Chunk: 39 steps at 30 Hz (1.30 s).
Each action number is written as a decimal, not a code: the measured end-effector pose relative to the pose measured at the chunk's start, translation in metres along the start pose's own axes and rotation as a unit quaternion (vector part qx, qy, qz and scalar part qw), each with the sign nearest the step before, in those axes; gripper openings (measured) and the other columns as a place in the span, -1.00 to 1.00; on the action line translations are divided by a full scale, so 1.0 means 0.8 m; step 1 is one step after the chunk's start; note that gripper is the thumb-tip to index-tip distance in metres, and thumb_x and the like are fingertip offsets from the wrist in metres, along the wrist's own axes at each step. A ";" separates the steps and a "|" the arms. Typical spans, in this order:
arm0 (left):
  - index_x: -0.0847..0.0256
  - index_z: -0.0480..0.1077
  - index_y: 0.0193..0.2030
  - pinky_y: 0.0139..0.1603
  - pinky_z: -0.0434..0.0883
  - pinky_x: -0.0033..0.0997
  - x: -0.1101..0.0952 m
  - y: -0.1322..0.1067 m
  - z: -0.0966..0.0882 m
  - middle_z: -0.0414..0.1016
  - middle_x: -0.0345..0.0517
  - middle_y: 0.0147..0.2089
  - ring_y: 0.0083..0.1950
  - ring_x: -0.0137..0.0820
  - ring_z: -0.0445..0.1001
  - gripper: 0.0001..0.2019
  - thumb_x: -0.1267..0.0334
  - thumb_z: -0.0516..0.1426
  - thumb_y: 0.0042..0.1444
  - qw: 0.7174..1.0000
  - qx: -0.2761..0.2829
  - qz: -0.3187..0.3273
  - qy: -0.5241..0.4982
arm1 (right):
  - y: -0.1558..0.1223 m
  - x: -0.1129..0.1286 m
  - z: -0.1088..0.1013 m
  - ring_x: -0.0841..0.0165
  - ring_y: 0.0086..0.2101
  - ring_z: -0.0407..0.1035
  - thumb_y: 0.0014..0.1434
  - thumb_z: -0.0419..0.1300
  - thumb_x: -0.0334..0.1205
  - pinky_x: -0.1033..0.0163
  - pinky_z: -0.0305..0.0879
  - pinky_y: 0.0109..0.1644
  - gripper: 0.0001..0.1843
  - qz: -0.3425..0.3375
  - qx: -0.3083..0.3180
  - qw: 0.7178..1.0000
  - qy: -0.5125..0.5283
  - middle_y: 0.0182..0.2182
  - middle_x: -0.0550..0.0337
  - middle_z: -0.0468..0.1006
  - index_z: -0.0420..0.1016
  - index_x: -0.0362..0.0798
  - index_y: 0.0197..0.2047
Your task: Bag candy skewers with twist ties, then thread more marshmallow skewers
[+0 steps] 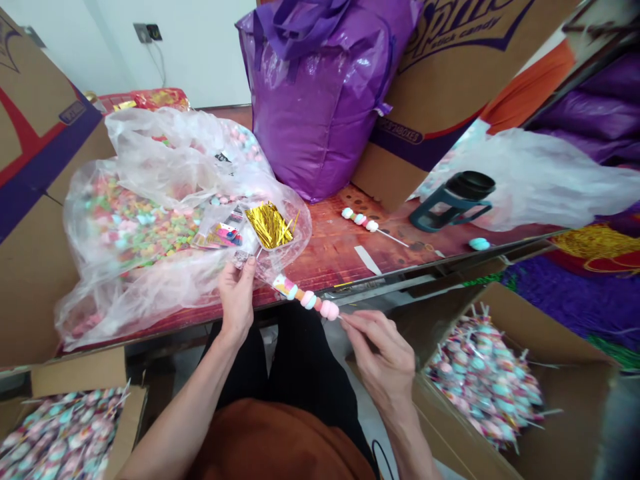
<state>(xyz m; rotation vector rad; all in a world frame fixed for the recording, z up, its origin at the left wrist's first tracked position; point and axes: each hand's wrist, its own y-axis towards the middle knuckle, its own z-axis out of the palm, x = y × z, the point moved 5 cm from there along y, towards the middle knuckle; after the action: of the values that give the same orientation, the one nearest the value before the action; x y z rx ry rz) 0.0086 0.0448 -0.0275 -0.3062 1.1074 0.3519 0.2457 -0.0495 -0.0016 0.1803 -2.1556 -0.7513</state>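
Observation:
My right hand [383, 350] is closed, with thumb and fingers pinching the stick of a marshmallow candy skewer [309, 300]. Pink, pale blue and orange pieces are threaded along it, and its far end sits at a printed clear wrapper [280, 283]. My left hand [237, 293] is closed in a pinch at what looks like the other end of that wrapper, at the table's front edge. Just beyond it are gold twist ties [270, 225] and a stack of printed wrappers [227, 230], lying on clear plastic bags of loose candy [145, 220].
Another candy skewer [360, 220], a blue-black mug [450, 200] and a pale blue candy piece [479, 244] are on the red table [330, 247]. A purple bag [320, 107] stands behind. Boxes of wrapped skewers sit low at right [485, 380] and left [65, 433].

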 end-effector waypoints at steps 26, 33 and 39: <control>0.19 0.35 -0.28 -0.22 0.54 -0.32 0.015 -0.032 0.024 0.61 -0.08 -0.24 -0.10 -0.16 0.66 -0.54 0.00 0.44 -0.13 0.978 0.108 -0.160 -0.077 | -0.040 0.005 0.065 0.44 -0.55 0.24 0.24 0.25 -0.05 0.34 0.10 -0.53 -0.75 0.304 0.104 0.919 0.229 -0.56 0.26 0.39 0.61 -0.05 -0.33; 0.23 0.40 -0.19 -0.26 0.52 -0.35 0.027 -0.048 0.032 0.63 0.03 -0.15 -0.12 -0.16 0.66 -0.58 0.02 0.40 -0.03 0.968 0.153 -0.188 -0.060 | -0.046 0.010 0.097 0.58 -0.65 -0.04 0.14 0.34 0.06 0.40 -0.17 -0.61 -0.65 0.418 0.078 0.824 0.374 -0.62 0.37 0.28 0.52 -0.09 -0.35; 0.26 0.44 -0.18 -0.32 0.50 -0.41 0.026 -0.049 0.030 0.64 0.08 -0.15 -0.18 -0.20 0.66 -0.59 -0.01 0.37 0.01 0.962 0.175 -0.205 -0.049 | -0.035 0.018 0.114 0.58 -0.67 0.00 0.19 0.31 0.04 0.41 -0.10 -0.63 -0.68 0.397 0.058 0.828 0.392 -0.62 0.37 0.32 0.49 -0.07 -0.32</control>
<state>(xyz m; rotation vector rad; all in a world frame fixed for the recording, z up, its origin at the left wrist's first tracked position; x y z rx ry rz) 0.0532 0.0221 -0.0336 -0.1947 0.9594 -0.1963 0.1642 -0.0365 -0.0520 -0.3005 -1.2773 -0.0121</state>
